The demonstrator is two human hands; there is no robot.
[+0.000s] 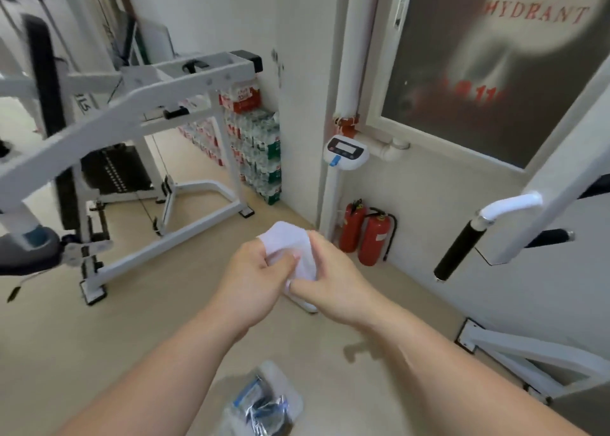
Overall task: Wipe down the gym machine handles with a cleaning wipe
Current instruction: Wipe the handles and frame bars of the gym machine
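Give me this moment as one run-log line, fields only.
phase: preparing wipe | left hand: holding white wipe | right hand: also on wipe | black handle: untouched, to the right | wipe pack: below the arms

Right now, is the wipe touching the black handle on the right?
No, both hands hold the wipe in mid-air, well left of the black handle.

A single wide-angle view is being taken from head height, angled forward and down over the beige floor (158, 330). The near centre is being filled by both forearms, close to the lens. A white weight machine (132, 105) is being framed at the left, and a hydrant cabinet door (478, 72) at the upper right.
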